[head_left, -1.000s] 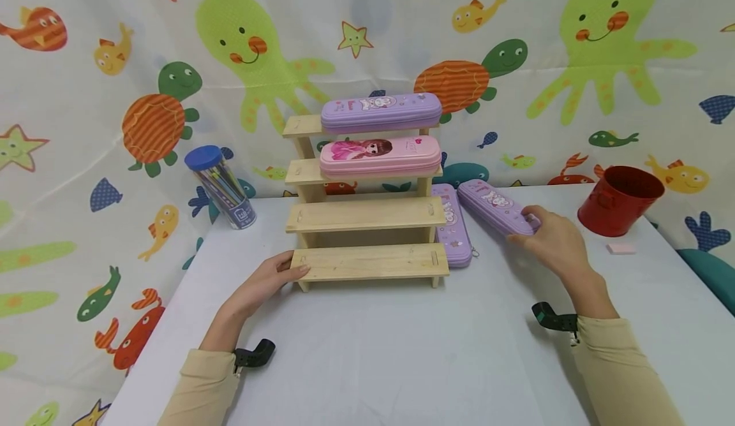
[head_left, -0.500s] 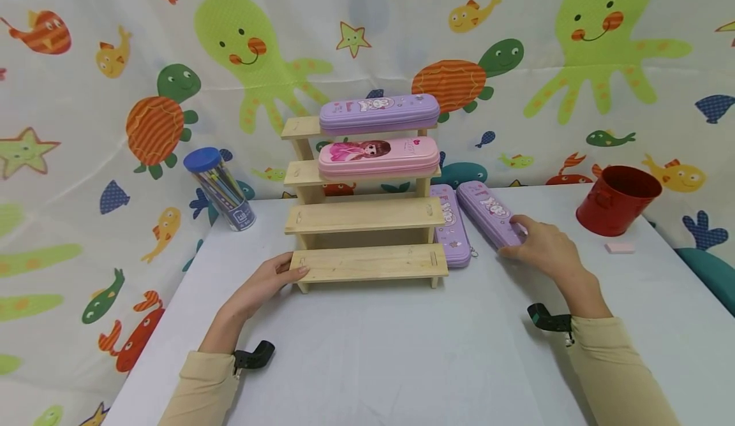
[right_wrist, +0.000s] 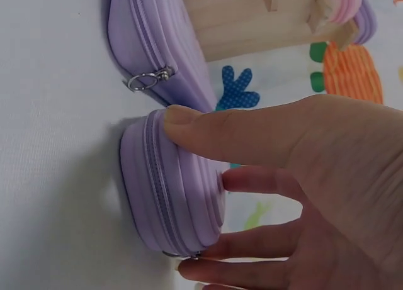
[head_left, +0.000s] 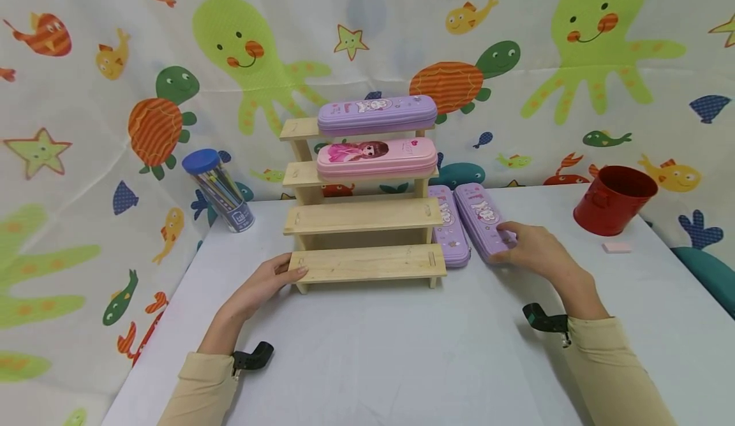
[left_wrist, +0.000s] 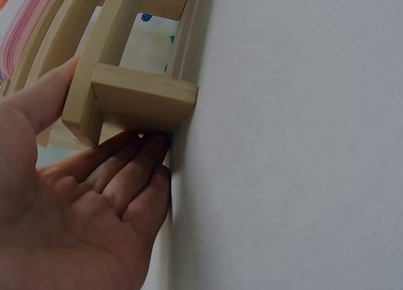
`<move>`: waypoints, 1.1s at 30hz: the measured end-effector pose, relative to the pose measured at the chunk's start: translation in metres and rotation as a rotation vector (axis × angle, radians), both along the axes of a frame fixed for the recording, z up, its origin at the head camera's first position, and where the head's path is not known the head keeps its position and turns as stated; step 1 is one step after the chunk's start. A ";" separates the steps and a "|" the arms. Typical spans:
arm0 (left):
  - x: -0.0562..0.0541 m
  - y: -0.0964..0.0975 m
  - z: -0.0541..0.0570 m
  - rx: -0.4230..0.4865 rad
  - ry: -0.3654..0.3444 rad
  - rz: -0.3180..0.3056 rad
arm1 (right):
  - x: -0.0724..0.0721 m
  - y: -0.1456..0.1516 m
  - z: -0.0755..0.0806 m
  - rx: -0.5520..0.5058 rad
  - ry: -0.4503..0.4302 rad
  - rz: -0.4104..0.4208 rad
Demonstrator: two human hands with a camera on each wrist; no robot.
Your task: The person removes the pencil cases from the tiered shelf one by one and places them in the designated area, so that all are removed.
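We see a zipped lilac pencil case [head_left: 481,212], white character on its lid, lying slantwise on the worktop [head_left: 367,356]; leftward, our four-tiered pale wooden rack [head_left: 364,215] stands upright.

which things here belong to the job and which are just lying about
Likely in use:
pale wooden stepped stand, gripped by left hand
purple oblong zip case, held by right hand
matching purple case beside it
top purple case and pink oblong case, on stand

Likely lying about:
clear blue-lidded cylindrical tub
red round bucket
small pink block
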State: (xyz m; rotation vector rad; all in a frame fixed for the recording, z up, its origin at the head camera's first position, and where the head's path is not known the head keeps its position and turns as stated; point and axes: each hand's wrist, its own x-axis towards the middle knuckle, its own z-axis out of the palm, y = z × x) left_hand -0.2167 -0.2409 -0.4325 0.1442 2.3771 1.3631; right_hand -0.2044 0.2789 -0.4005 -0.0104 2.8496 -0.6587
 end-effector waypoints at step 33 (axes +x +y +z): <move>0.003 -0.001 0.001 0.011 0.009 -0.018 | 0.007 -0.027 0.023 0.018 0.124 0.117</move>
